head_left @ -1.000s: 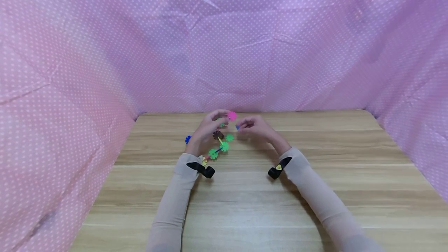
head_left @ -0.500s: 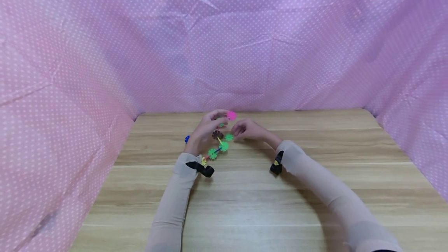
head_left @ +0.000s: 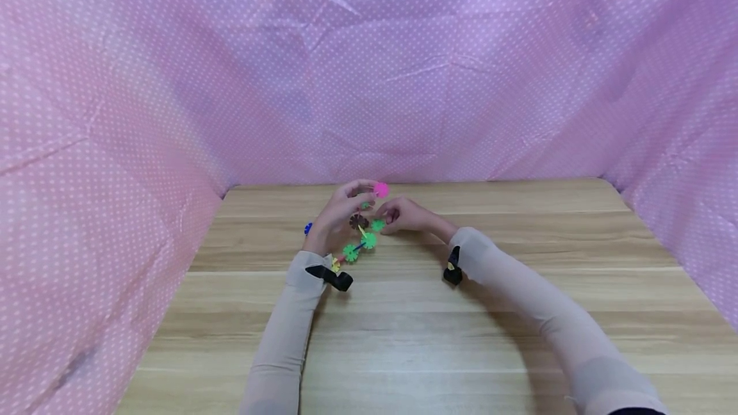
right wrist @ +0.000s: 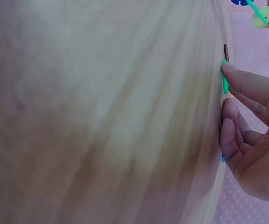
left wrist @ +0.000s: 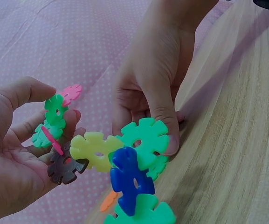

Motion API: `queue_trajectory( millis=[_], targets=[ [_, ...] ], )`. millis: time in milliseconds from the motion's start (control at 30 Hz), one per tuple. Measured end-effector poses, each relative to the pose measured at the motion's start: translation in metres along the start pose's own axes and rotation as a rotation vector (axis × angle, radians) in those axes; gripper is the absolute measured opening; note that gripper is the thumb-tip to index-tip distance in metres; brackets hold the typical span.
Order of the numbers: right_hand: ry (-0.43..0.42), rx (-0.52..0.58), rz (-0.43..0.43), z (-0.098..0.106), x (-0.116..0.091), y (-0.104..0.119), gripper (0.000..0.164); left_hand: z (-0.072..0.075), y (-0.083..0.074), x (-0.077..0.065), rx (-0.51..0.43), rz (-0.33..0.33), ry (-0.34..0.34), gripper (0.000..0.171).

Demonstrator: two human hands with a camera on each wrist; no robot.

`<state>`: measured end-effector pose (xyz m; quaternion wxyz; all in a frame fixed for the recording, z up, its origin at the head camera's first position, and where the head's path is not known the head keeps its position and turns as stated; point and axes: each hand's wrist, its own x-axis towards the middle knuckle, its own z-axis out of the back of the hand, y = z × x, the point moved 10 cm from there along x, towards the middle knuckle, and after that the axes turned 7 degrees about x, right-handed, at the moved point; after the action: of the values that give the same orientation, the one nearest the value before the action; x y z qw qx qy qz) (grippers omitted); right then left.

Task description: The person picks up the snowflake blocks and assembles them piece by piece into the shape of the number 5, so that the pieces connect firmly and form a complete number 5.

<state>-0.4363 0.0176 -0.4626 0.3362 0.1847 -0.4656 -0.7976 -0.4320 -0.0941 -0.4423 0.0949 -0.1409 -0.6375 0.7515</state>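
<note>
My left hand [head_left: 340, 213] grips the end of a chain of interlocking snowflake discs. Pink [left wrist: 72, 94], green [left wrist: 55, 108] and brown [left wrist: 66, 165] discs sit about its fingers. From there the chain hangs toward my left sleeve through a yellow disc [left wrist: 96, 151], a green disc [head_left: 369, 240] and a blue disc [left wrist: 129, 182]. My right hand [head_left: 412, 215] is low over the table beside the chain, its digits curled. It pinches a green snowflake disc [right wrist: 225, 79] low at the tabletop. A dark disc [right wrist: 226, 51] is close by.
The wooden table [head_left: 438, 338] extends around both arms, with its far edge just beyond the hands. Pink dotted cloth [head_left: 369, 82] encloses the back and sides. A blue disc [head_left: 308, 228] shows left of my left wrist; whether it joins the chain, I cannot tell.
My right hand moves left and down from beside the pink disc to the green disc. The blue piece it held earlier no longer shows in its fingertips. My left hand stays nearly still.
</note>
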Motion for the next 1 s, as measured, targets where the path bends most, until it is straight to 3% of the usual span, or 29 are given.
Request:
queue_trajectory(
  millis=[467,567,700,1000],
  targets=[
    [0.03,0.005,-0.077,0.0,-0.002,-0.004,0.029,0.001,0.001,0.001,-0.01,-0.004,0.005,0.03],
    [0.025,0.033,-0.096,0.001,-0.006,-0.006,0.03,-0.002,0.006,-0.002,-0.063,0.037,0.004,0.032],
    [0.012,0.071,-0.12,0.002,-0.014,-0.01,0.029,-0.008,0.011,-0.007,-0.119,0.085,0.011,0.034],
    [-0.062,0.155,-0.121,0.015,-0.025,-0.013,0.026,-0.013,0.012,-0.013,-0.103,0.092,0.001,0.033]
  ],
)
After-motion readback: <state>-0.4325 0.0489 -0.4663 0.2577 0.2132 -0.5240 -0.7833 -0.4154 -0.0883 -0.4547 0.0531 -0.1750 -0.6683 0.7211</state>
